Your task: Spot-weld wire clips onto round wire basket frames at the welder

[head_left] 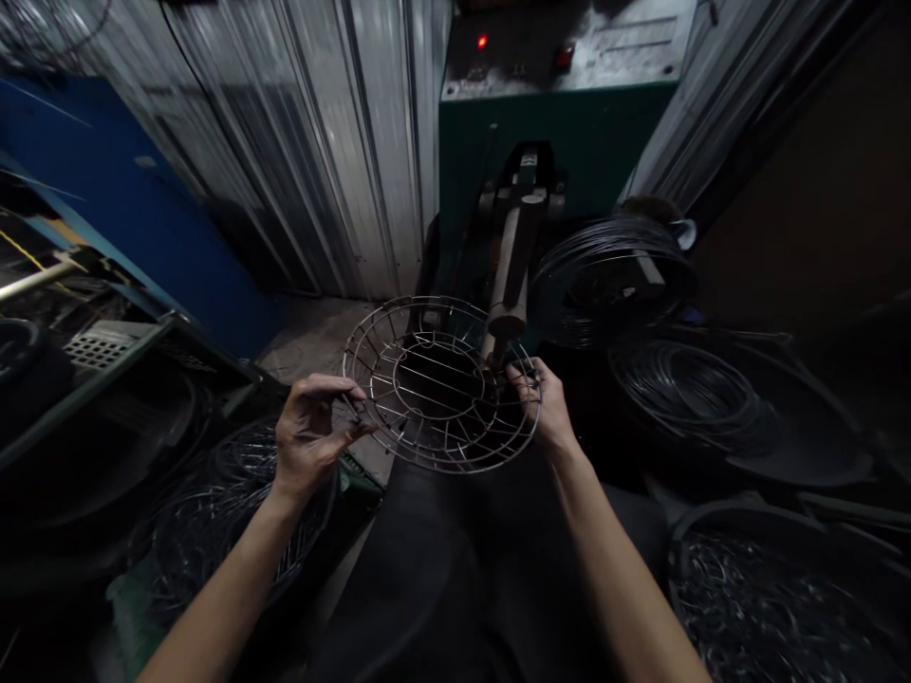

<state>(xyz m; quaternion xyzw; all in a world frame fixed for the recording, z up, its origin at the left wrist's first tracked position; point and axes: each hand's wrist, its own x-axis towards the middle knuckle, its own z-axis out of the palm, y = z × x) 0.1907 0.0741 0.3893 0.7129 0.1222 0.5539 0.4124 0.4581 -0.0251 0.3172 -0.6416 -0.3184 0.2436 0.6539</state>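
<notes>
Between my two hands is a round wire basket (pixel 437 420), made of thin metal rings joined by short spokes, with parallel wires across its middle. My left hand (pixel 313 427) pinches the rim on the left side between thumb and fingers. On the right, my right hand (pixel 545 398) grips the opposite rim, its fingertips partly behind the wires. Just beyond the basket, the metal arm of a machine (pixel 509 275) reaches toward me, its lower end overlapping the basket's far right side. Whether the two touch I cannot tell.
A green machine body (pixel 569 128) with a lit red lamp (pixel 482 41) stands ahead. To the right are wire coils (pixel 683 389) and a tub of small metal pieces (pixel 775 598). Wire rings (pixel 220 503) fill a container at left, near a blue panel (pixel 135 180).
</notes>
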